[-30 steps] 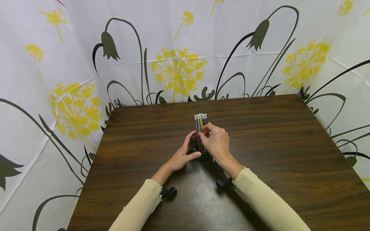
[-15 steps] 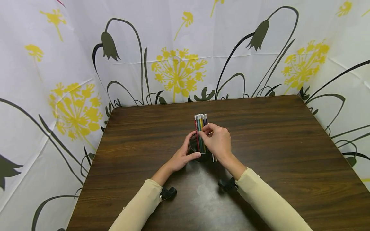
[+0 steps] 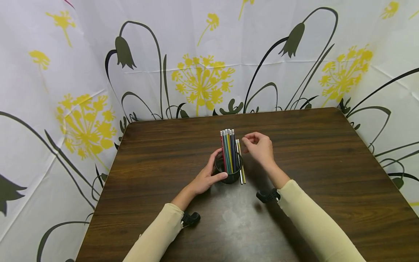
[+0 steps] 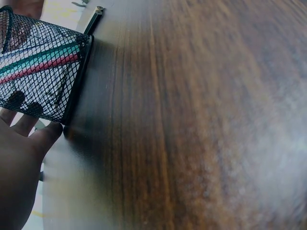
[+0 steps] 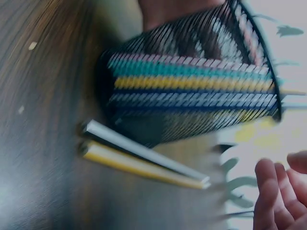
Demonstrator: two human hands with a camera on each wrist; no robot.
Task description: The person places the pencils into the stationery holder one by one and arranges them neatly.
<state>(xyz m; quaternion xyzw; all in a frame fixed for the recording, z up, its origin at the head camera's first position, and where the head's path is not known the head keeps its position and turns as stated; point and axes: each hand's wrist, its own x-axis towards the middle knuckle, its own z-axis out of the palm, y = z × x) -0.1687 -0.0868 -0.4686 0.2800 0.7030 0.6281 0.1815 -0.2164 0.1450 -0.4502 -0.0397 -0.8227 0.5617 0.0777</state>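
A black wire mesh pencil cup (image 3: 233,177) stands upright near the middle of the table, with several pencils (image 3: 228,153) in red, teal, yellow and dark blue, eraser ends up. My left hand (image 3: 207,177) holds the cup from its left side, thumb at the near rim and fingers round the far side. Two more pencils, a white one (image 5: 144,151) and a yellow one (image 5: 139,166), lie side by side on the table along the cup's right side. My right hand (image 3: 260,148) is in the air right of them, fingers loosely bent and holding nothing.
The dark wood-grain table (image 3: 157,153) ends at a far edge against a white cloth (image 3: 147,83) printed with yellow and grey flowers. Black cameras (image 3: 191,219) are strapped at both wrists.
My right hand has moved away from the cup, to the right, uncovering the two pencils lying on the table. My left hand and the cup stay in place.
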